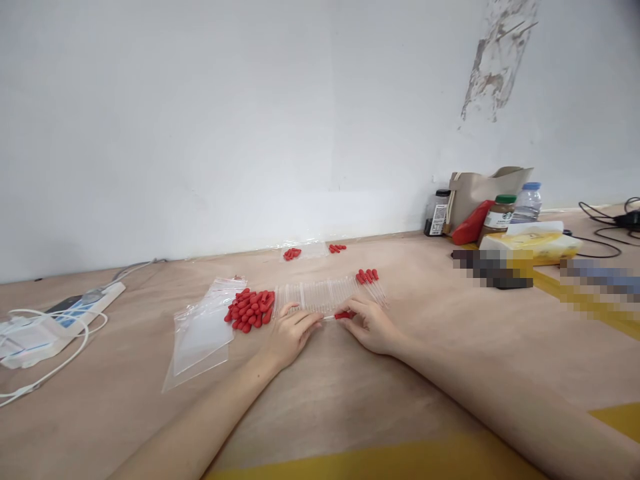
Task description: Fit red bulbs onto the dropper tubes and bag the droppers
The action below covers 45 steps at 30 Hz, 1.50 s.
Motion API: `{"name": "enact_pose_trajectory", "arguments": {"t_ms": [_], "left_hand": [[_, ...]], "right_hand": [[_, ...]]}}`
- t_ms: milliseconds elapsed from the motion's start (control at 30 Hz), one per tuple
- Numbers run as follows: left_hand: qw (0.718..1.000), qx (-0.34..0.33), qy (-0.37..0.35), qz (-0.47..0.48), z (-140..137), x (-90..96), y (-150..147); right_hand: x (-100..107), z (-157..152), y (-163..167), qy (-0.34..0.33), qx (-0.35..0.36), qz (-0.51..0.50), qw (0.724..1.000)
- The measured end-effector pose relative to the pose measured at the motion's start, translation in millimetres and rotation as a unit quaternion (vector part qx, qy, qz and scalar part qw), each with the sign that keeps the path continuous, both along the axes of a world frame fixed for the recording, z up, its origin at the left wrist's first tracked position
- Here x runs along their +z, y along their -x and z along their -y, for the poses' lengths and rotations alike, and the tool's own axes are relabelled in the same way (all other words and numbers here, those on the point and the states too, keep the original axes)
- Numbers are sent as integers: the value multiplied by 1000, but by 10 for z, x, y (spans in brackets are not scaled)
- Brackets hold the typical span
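Between the fingertips of my left hand (295,331) is a thin glass dropper tube (328,318), held level. My right hand (369,325) pinches a red rubber bulb (343,315) at the tube's right end; how far the tube sits inside it is hidden by the fingers. Just behind both hands lies a row of clear glass tubes (315,293). Several droppers with red bulbs (367,275) lie to the right of that row. A heap of loose red bulbs (250,309) is left of my left hand.
Clear plastic bags (205,333) lie left of the heap. Farther back, a bag (313,250) has small red bulbs by it. A white power strip (90,320) with cables is at far left. Bottles, a beige bag (485,197) and a yellow tissue pack (535,247) stand at right.
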<state>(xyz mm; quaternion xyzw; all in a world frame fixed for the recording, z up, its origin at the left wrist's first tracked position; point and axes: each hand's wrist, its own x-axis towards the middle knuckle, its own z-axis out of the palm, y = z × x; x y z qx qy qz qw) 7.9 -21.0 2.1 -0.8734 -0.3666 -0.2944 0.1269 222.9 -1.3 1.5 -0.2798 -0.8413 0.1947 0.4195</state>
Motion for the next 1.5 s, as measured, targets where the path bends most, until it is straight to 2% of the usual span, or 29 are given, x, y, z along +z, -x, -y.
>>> {"name": "enact_pose_trajectory", "arguments": {"t_ms": [167,333,533,1000,1200,1500], "left_hand": [[1000,-10,-3,14,-10,-34,-17],[998,-52,-8,39,-26,-58,-27],[997,-73,14,25,-25,-49,-39],[998,-48,4,-45,4,-30,-61],[998,-51,-12,-32,23,-31,-88],[999,-45,-10,-20,21,-61,-120]], "right_hand": [[3,11,3,-1,9,-9,1000],[-23,-13,0,0,16,-28,999],[-53,-33,-3,-52,26,-34,998],[-129,-72,-38,-158,16,38,987],[-124,-74,-42,-152,21,85,984],[-90,-89,4,-143,15,98,985]]}}
